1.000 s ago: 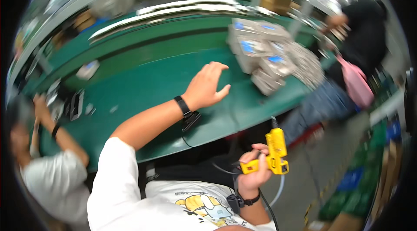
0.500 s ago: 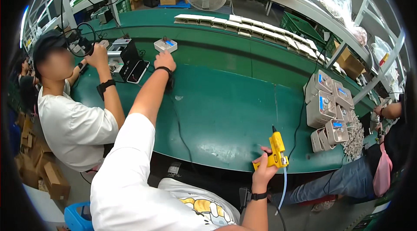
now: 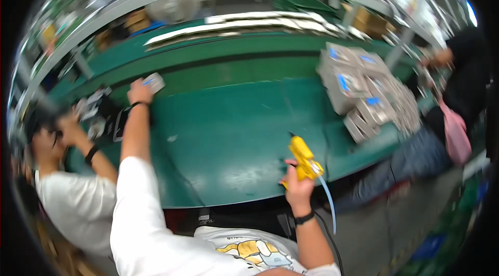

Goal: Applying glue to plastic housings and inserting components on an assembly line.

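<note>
At the far left of the green workbench [image 3: 218, 120], my left arm is stretched out. My left hand [image 3: 139, 92] closes on the near edge of a small white open box [image 3: 156, 83] with something blue inside; blur hides the fingertips. Low on the right, my right hand [image 3: 299, 187] wraps round the handle of a yellow glue gun [image 3: 302, 155]. Its dark nozzle points up and left over the bench. A pale blue glue stick [image 3: 328, 203] trails from its back end.
Stacked grey-white boxes [image 3: 338, 91] with blue parts stand at the right, beside a heap of pale pieces [image 3: 403, 102]. Rows of white boxes [image 3: 239, 24] line the back. A co-worker [image 3: 67, 187] sits at the left, and another person [image 3: 452, 99] is at the right.
The view has swung to the right, so the bench contents appear farther left and blurred. My left hand now has the small white box in its grasp. The glue gun stays in my right hand.
</note>
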### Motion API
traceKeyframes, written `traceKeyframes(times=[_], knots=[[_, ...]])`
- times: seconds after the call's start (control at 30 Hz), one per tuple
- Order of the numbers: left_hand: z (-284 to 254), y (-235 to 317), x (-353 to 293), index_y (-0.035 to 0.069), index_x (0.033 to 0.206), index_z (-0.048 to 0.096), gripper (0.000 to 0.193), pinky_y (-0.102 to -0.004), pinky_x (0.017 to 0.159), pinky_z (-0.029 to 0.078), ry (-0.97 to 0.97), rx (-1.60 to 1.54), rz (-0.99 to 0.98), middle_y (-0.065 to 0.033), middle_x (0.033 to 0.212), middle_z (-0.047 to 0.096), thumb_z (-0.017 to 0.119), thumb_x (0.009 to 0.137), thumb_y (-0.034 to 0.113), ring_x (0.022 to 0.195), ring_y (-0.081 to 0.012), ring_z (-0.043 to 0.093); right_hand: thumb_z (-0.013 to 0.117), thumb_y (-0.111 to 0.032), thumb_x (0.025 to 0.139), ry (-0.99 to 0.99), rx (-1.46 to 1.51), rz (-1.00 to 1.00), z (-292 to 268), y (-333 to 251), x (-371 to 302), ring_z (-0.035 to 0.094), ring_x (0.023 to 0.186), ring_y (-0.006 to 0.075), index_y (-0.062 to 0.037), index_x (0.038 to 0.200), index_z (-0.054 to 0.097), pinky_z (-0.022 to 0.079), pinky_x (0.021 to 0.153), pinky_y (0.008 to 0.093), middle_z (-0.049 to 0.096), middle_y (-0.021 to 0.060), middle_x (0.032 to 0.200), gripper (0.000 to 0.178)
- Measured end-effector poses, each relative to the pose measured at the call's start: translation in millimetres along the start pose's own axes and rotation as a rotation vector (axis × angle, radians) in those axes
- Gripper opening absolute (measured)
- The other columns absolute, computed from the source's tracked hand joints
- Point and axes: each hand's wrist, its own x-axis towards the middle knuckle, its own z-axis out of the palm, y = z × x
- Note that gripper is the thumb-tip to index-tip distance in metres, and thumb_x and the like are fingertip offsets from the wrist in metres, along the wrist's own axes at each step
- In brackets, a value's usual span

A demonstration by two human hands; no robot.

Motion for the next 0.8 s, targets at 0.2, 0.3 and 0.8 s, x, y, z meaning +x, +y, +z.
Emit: traceKeyframes(times=[0.2, 0.3, 0.8], knots=[[-55.6, 57.4, -58.5, 0.002, 0.115, 0.073, 0.029, -0.0540, 0.115, 0.044, 0.227, -0.150, 0.635, -0.0232, 0.154, 0.051, 0.075, 0.091, 0.018, 0.138, -0.0476, 0.048, 0.060, -0.004, 0.104, 0.001, -0.019, 0.025, 3.7, -2.7, 6.2, 0.064, 0.072, 0.0092, 0.0002, 0.134, 0.057, 0.060, 0.061, 0.0283, 0.070, 0.0089, 0.117, 0.031], [-119.6, 119.6, -142.9, 0.000, 0.105, 0.069, 0.027, -0.0558, 0.118, 0.040, 0.134, -0.338, 0.920, -0.0242, 0.155, 0.049, 0.079, 0.085, 0.014, 0.143, -0.0490, 0.045, 0.061, -0.003, 0.103, -0.007, 0.083, 0.023, 7.6, 0.1, 4.2, 0.065, 0.073, 0.0096, 0.0011, 0.134, 0.057, 0.060, 0.061, 0.0277, 0.070, 0.0106, 0.118, 0.032], [-184.0, 167.0, -369.4, 0.005, 0.103, 0.063, 0.029, -0.0523, 0.108, 0.046, -0.382, -0.826, 1.019, -0.0194, 0.142, 0.062, 0.080, 0.089, 0.025, 0.127, -0.0438, 0.060, 0.063, -0.006, 0.102, 0.027, 0.167, 0.031, 10.5, -8.1, -3.6, 0.064, 0.077, 0.0079, -0.0019, 0.127, 0.061, 0.060, 0.063, 0.0272, 0.069, 0.0069, 0.117, 0.025]])
